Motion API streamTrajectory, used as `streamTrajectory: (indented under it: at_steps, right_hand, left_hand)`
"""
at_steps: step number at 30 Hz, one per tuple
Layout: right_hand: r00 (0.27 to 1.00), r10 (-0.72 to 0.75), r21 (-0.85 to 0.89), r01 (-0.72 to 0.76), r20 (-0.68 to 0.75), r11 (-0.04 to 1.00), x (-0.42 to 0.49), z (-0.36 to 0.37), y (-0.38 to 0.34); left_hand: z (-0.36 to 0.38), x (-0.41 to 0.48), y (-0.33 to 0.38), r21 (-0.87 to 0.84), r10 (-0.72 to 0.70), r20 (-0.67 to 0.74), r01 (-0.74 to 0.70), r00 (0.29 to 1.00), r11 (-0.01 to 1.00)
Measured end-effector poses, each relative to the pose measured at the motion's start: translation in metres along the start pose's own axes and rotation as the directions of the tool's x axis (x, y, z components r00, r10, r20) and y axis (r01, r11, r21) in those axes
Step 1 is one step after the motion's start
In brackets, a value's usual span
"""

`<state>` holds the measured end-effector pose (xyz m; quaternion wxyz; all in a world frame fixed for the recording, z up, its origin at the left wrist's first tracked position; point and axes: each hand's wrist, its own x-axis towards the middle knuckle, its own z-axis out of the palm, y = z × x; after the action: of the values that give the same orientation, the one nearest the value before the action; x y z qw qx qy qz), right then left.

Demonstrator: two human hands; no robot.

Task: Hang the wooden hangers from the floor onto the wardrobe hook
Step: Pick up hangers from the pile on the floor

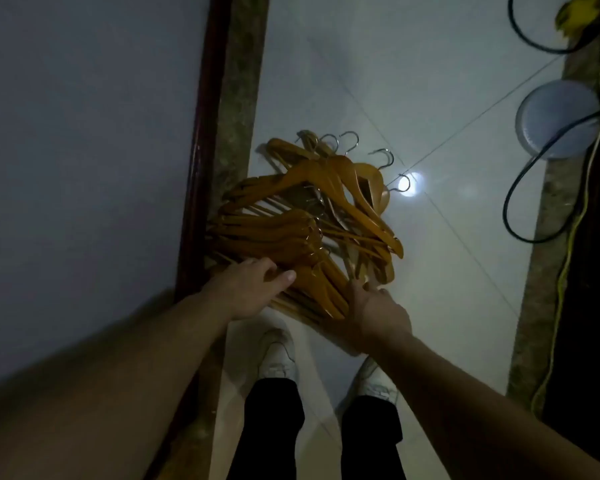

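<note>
Wooden hangers (309, 230) lie in one tangled heap on the white tile floor (447, 271), pushed against the stone strip beside a dark wooden frame (201, 150). Their metal hooks (347, 140) mostly fan out at the far side, so I read the near side as the handy place to gather the arm ends without snagging. I'm working both sides of that near edge. The left grip (253, 289) is on the pile's left corner, fingers curled over a few hanger arms and thumb laid across the top, so I call it clamped on the hangers. The right grip (378, 313) meets the lower right corner of the heap, back of the hand toward the camera and fingertips buried among the arm ends. I can't tell if it is closed round anything or only touching. Nothing looks lifted yet; the heap rests on the floor just ahead of the white shoes (278, 355). No wardrobe hook is in view, so hanging hasn't begun. Well to the right are a round pale lid (558, 119), a black cable (513, 188) and a yellow cord (568, 271), apart from the pile.
</note>
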<state>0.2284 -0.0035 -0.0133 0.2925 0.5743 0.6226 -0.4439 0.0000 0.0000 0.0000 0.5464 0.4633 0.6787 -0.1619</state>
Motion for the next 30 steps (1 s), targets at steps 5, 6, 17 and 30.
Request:
streamTrajectory:
  at_steps: [5, 6, 17, 30]
  right_hand:
    - [0.996, 0.079, 0.056, -0.082, 0.049, 0.995, 0.023, 0.052, 0.014]
    - [0.995, 0.083, 0.066, -0.087, 0.05, 0.994, 0.028, 0.061, 0.016]
    - [0.998, 0.024, 0.169, -0.013, -0.062, 0.986, 0.105, 0.101, 0.019]
    - [0.979, 0.091, 0.193, -0.055, -0.181, 0.98, 0.149, 0.135, 0.008]
  left_hand:
    - [0.037, 0.036, -0.015, 0.02, -0.051, -0.017, 0.051, 0.999, 0.998]
    - [0.043, 0.044, -0.018, 0.033, -0.058, -0.017, 0.058, 0.998, 0.998]
    - [0.066, 0.118, -0.049, 0.154, 0.018, -0.177, 0.01, 0.984, 0.988]
    - [0.104, 0.161, -0.063, 0.446, 0.158, -0.397, 0.039, 0.904, 0.894]
